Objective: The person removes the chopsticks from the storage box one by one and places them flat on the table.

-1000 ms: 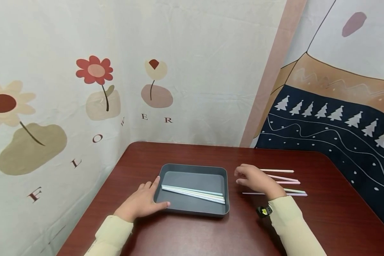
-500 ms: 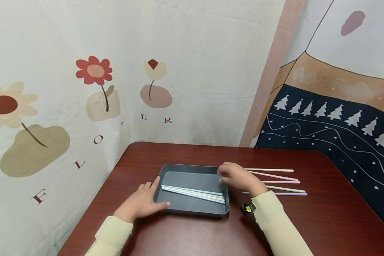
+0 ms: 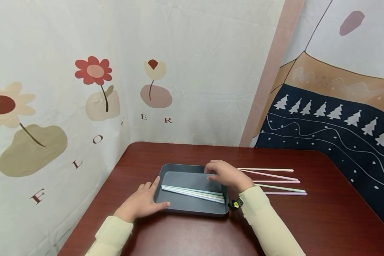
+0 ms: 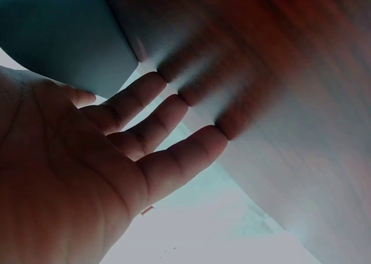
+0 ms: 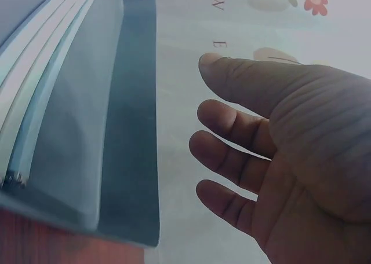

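Observation:
A grey rectangular tray [image 3: 192,209] stands on the table with several thin pastel straw-like sticks [image 3: 193,193] lying slanted inside it. My left hand [image 3: 142,201] is spread at the tray's left side, its thumb along the near rim. In the left wrist view, three of its fingertips touch the tabletop beside the tray [image 4: 69,38]. Over the tray's back right corner is my right hand [image 3: 225,174], fingers loosely bent. The right wrist view shows nothing between its thumb and fingers, and the sticks [image 5: 43,73] are beside it in the tray.
More pastel sticks [image 3: 280,181] lie on the dark red table [image 3: 192,236] to the tray's right; my right hand and arm hide some of their left ends. A fabric backdrop [image 3: 204,89] with printed flowers hangs behind the table.
My right hand has moved left, from beside the loose sticks to above the tray's back right corner. My left hand, the tray and the sticks stay put.

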